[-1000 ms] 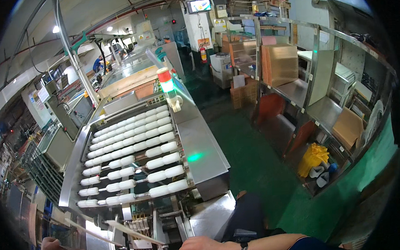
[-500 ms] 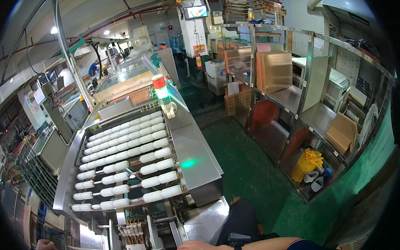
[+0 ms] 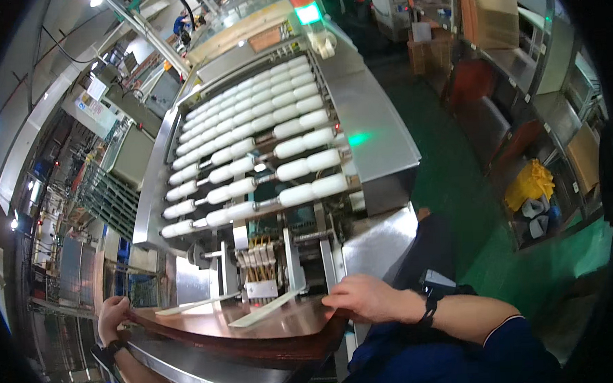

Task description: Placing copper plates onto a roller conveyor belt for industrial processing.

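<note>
A copper-coloured sheet (image 3: pixel 213 323), with a thick dark reddish-brown front edge that looks like several layers, sags between my two hands. My left hand (image 3: pixel 112 318) is closed on its left corner. At the right corner, my right hand (image 3: pixel 366 298) grips it with the thumb and fingers. Two pale strips (image 3: pixel 267 309) cross the top of the sheet. Just beyond its far edge stands a small bracket with several brass-coloured tubes (image 3: pixel 258 261), at the front of the roller conveyor. What lies beneath the sheet is mostly hidden.
White rollers (image 3: pixel 312 165) fill the conveyor ahead, beside a metal side cover (image 3: pixel 379 127). A signal light (image 3: pixel 307 12) glows green at the far end. Shelving with yellow gloves (image 3: pixel 530 184) stands to the right across a green floor (image 3: pixel 450 192). Racks (image 3: pixel 108 200) crowd the left.
My view has tipped down and shifted left. Both hands have come further into view, and the copper-coloured sheet now shows between them, over the machine's front end.
</note>
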Tool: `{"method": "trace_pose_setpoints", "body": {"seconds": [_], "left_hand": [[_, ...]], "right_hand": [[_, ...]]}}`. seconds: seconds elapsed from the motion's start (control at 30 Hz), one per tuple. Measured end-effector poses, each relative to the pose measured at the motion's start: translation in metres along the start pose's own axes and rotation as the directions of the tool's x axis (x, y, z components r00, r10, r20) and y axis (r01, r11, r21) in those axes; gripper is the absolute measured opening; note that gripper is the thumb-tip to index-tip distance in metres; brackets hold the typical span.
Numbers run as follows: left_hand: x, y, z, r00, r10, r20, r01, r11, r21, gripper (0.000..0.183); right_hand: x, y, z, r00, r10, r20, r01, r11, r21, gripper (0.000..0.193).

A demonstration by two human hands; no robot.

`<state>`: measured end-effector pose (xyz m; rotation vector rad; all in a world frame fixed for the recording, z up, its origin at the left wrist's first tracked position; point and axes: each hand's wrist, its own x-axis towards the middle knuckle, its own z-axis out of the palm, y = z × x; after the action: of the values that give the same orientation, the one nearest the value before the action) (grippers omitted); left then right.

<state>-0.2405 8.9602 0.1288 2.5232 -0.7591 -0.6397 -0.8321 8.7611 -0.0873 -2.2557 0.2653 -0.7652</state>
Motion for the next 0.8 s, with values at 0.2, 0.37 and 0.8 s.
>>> {"method": "trace_pose_setpoints", "body": {"seconds": [0.2, 0.37, 0.8], "left_hand": [[-0.005, 0.018, 0.004, 0.996, -0.010, -0.086, 0.025, 0.985, 0.173, 0.030], [0.003, 0.017, 0.003, 0.999, -0.002, -0.049, 0.012, 0.977, 0.215, 0.029], [0.000, -0.004, -0.003, 0.996, -0.043, -0.077, 0.053, 0.990, 0.133, 0.035]], "right_hand": [[0.006, 0.002, 0.001, 0.999, -0.033, 0.038, 0.036, 0.998, -0.061, 0.058], [0.009, 0.004, -0.001, 0.993, -0.079, 0.092, 0.088, 0.991, -0.105, 0.054], [0.003, 0.003, 0.008, 0.986, -0.164, 0.012, 0.165, 0.984, -0.065, 0.046]]}}
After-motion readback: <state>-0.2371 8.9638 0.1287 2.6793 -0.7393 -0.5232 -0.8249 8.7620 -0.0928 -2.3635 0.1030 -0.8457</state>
